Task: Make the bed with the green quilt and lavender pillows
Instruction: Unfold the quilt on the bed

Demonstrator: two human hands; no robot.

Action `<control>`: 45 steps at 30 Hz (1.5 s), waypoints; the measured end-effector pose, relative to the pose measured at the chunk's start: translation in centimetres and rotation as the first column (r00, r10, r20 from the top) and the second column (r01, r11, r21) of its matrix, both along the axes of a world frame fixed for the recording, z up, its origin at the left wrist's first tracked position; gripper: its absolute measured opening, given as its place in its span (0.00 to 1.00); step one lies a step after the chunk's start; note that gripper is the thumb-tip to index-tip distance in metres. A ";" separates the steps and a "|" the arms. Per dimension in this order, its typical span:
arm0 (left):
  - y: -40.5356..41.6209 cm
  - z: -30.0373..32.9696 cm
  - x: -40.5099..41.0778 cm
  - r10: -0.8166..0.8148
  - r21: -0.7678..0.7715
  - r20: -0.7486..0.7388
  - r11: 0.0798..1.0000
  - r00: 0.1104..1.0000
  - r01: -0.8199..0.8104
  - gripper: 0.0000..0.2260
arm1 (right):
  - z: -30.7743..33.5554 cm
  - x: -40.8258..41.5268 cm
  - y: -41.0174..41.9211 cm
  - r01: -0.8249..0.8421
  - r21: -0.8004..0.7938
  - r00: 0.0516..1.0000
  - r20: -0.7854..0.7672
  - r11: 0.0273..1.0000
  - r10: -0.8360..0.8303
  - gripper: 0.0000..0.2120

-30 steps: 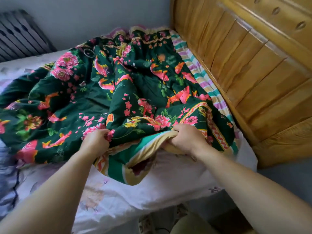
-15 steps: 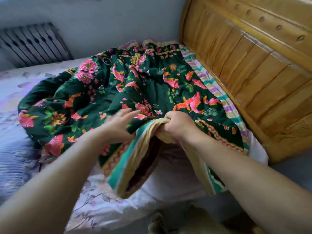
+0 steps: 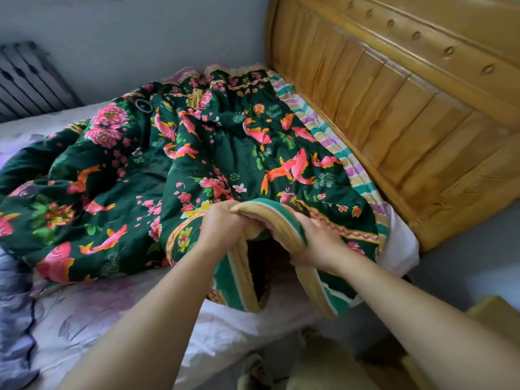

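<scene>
A radiator stands against the wall at far left. Below it, the bed carries a pale floral sheet, exposed along its near edge. The green quilt, printed with fish and peonies, lies bunched across the mattress rather than spread flat. No lavender pillows are identifiable. The left hand is curled tightly around the quilt's banded edge, lifting it clear of the sheet. Immediately beside it, the right hand grips the same edge, fingers wrapped over the tan border. Gripping the edge at two adjacent points is probably meant to locate a corner before spreading. The wooden headboard borders the bed at right, with a striped lining running alongside it.
</scene>
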State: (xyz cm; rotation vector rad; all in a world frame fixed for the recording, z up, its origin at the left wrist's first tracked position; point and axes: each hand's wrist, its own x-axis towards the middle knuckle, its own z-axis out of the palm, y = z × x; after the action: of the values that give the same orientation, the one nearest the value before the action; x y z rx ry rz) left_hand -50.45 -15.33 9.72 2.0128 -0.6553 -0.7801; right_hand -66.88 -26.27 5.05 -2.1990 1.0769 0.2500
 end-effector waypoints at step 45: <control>-14.5 -6.5 -13.8 -0.345 0.287 -0.459 0.815 0.819 0.504 0.13 | 1.7 -14.1 -17.3 -0.276 -0.609 0.957 -0.246 0.744 0.153 0.10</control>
State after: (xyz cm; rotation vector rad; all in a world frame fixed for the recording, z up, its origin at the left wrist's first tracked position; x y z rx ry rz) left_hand -64.25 -29.80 3.26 1.9855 -0.7775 -1.6633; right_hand -81.01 -43.62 6.73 -2.9817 1.1131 0.2038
